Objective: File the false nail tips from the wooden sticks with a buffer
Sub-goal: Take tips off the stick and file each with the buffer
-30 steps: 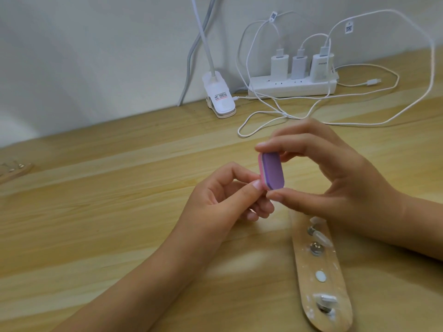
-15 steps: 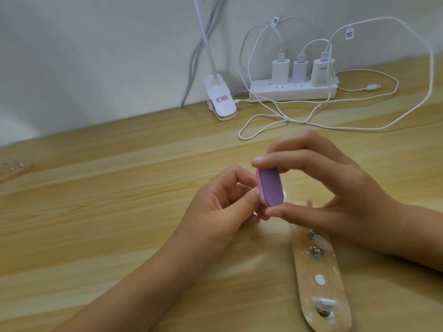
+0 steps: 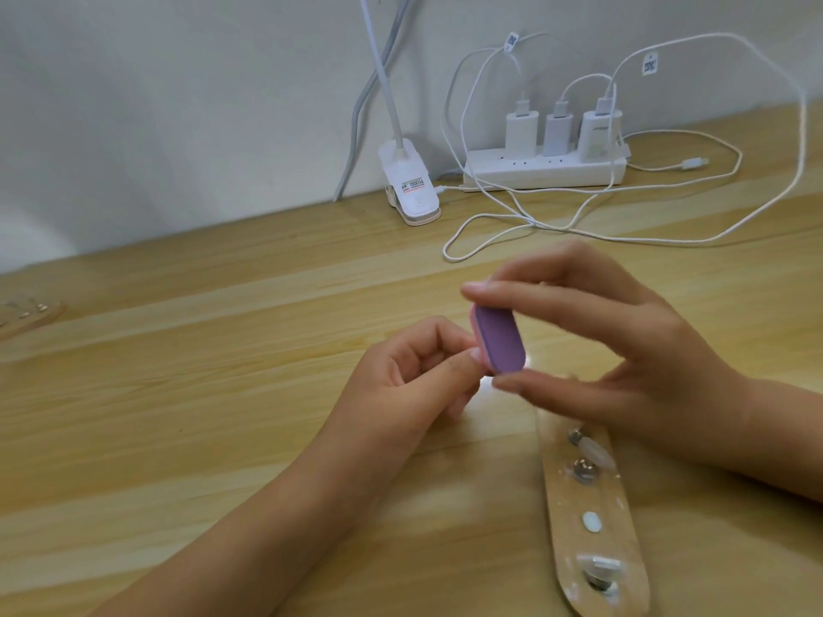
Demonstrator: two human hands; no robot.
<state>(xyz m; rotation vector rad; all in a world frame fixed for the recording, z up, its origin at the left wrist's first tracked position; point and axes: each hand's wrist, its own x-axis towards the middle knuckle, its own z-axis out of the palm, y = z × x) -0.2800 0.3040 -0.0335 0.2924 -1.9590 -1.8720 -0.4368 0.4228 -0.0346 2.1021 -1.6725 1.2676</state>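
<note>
My right hand (image 3: pixel 623 349) pinches a small purple and pink buffer (image 3: pixel 499 340) between index finger and thumb, above the middle of the wooden table (image 3: pixel 178 394). My left hand (image 3: pixel 409 376) is curled with its thumb and fingertips pressed against the buffer's pink side; whatever it pinches there is hidden by the fingers. A wooden stick (image 3: pixel 592 527) lies on the table under my right hand, carrying clear false nail tips (image 3: pixel 594 452) and small metal studs.
A second wooden stick (image 3: pixel 26 313) lies at the far left edge. At the back stand a white clip lamp base (image 3: pixel 409 189), a white power strip (image 3: pixel 543 171) with three chargers, and loose white cables (image 3: pixel 579 224) looping over the table.
The buffer and my right hand have slid slightly down and left against my left fingertips, then back up a little. The stick on the table has not moved.
</note>
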